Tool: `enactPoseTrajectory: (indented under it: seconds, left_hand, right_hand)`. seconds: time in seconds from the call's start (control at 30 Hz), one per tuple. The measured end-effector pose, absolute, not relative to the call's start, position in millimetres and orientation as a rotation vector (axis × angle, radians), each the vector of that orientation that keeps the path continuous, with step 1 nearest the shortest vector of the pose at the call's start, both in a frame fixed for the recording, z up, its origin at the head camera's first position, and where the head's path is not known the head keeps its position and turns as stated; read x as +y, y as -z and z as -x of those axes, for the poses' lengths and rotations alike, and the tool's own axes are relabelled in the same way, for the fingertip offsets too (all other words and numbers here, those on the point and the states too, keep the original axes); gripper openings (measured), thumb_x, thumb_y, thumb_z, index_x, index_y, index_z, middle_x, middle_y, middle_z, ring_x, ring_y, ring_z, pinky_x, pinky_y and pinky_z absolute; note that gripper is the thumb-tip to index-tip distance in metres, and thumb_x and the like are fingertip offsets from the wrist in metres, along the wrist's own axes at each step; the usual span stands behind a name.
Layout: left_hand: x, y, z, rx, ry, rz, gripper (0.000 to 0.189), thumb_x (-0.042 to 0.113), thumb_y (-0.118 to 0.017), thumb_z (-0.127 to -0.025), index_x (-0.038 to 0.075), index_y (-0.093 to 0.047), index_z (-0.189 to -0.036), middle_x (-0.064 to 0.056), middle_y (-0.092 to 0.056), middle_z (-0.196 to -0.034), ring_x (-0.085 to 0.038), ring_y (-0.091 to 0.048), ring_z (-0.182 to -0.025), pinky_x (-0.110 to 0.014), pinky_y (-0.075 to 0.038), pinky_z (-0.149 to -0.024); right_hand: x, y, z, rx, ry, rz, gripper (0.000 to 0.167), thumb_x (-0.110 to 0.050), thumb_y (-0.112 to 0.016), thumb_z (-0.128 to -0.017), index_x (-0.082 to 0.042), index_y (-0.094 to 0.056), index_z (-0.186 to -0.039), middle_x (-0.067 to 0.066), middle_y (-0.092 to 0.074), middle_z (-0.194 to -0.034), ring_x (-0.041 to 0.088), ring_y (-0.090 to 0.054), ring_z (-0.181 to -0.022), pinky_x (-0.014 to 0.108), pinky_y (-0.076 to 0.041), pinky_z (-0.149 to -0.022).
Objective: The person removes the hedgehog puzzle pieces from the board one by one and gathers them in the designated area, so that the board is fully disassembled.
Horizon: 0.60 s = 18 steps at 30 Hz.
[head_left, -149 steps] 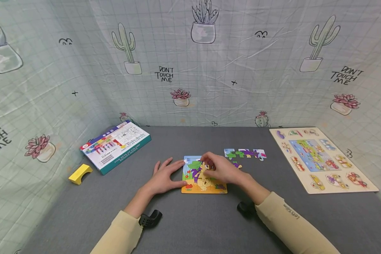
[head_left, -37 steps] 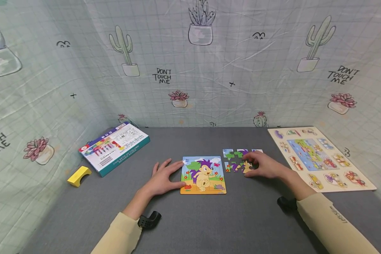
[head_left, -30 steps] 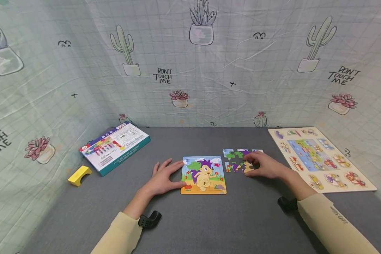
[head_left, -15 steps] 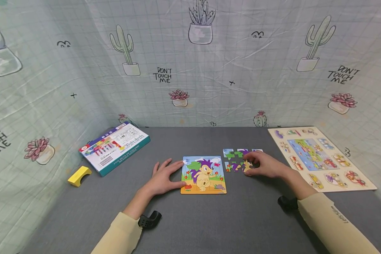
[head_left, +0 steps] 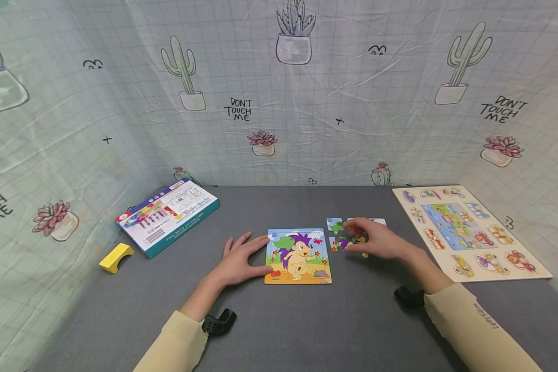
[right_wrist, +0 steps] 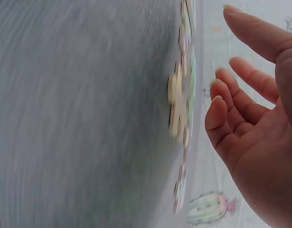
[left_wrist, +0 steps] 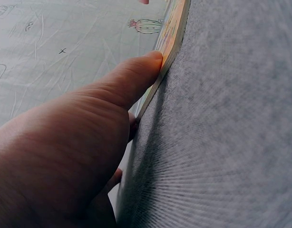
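Observation:
A square jigsaw puzzle (head_left: 298, 257) showing a purple-spined hedgehog lies flat on the grey table. Along its left side, my left hand (head_left: 238, 262) rests with fingers spread, thumb and fingertips at the edge. In the left wrist view the thumb (left_wrist: 136, 76) touches the puzzle's rim. To the right of the puzzle, loose jigsaw pieces (head_left: 335, 225) lie in two rows. My right hand (head_left: 378, 240) hovers over them and hides part of both rows. Its thumb and fingers stand apart in the right wrist view with nothing between them, beside the blurred pieces (right_wrist: 178, 107).
A boxed set (head_left: 169, 216) lies at the back left, with a yellow arch block (head_left: 117, 257) in front of it. A wooden picture board (head_left: 488, 268) lies on the right. Printed cloth (head_left: 307, 144) hangs behind the table.
My right hand went from the hedgehog puzzle to the loose pieces on the right, paused there, and has just shifted slightly left over them. The left hand stays at the puzzle's edge.

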State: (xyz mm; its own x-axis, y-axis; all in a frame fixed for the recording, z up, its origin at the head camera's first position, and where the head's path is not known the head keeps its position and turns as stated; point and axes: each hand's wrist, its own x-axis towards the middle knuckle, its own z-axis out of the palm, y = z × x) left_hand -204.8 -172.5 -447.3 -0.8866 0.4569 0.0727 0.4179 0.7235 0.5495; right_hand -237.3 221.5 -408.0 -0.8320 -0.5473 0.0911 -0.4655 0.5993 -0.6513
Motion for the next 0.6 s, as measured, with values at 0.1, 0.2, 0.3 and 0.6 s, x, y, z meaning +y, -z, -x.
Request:
enactPoseTrajectory:
  seconds: [0.1,0.2,0.3,0.6]
  left_hand:
    - [-172.8,447.3,205.4,2.846,-0.896,-0.727,0.079,0.048,-0.076,-0.087,0.014,-0.048,-0.152,-0.006,-0.046,-0.154,-0.037,-0.017,-0.150,-0.067,0.003,-0.112]
    - [-173.1,446.9,205.4,2.840,-0.901,-0.727,0.079,0.048,-0.076,-0.087,0.014,-0.048,-0.153,-0.006,-0.046,-0.154,-0.036,-0.017,-0.150,-0.067,0.004,-0.113]
    - [-173.1,447.4,205.9,2.842,-0.897,-0.727,0.079,0.049,-0.076,-0.087,0.015,-0.048,-0.153,-0.005,-0.045,-0.155,-0.036,-0.017,-0.150,-0.067,0.004,-0.113]
    - [-173.0,447.9,205.8,2.847,-0.877,-0.731,0.079,0.049,-0.077,-0.087,0.016,-0.048,-0.153,-0.004,-0.045,-0.155,-0.036,-0.017,-0.150,-0.067,0.003,-0.113]
  right_hand:
    - [211.1,407.1,237.3,2.677,1.061,0.887,0.054,-0.022,-0.081,-0.088,0.005,-0.058,-0.129,0.011,-0.061,-0.105,0.028,-0.056,-0.094,0.034,-0.052,-0.077]
    - [200.0,405.7,237.0,2.647,1.066,0.905,0.054,-0.022,-0.082,-0.087,0.004,-0.059,-0.129,0.011,-0.061,-0.106,0.028,-0.057,-0.095,0.036,-0.053,-0.079]
    - [189.4,405.3,237.2,2.625,1.061,0.914,0.055,-0.022,-0.083,-0.086,0.003,-0.060,-0.128,0.010,-0.061,-0.106,0.027,-0.056,-0.095,0.037,-0.052,-0.080]
    - [161.0,406.5,239.0,2.586,0.988,0.974,0.052,-0.021,-0.083,-0.086,0.002,-0.061,-0.127,0.008,-0.061,-0.104,0.024,-0.055,-0.094,0.038,-0.051,-0.082]
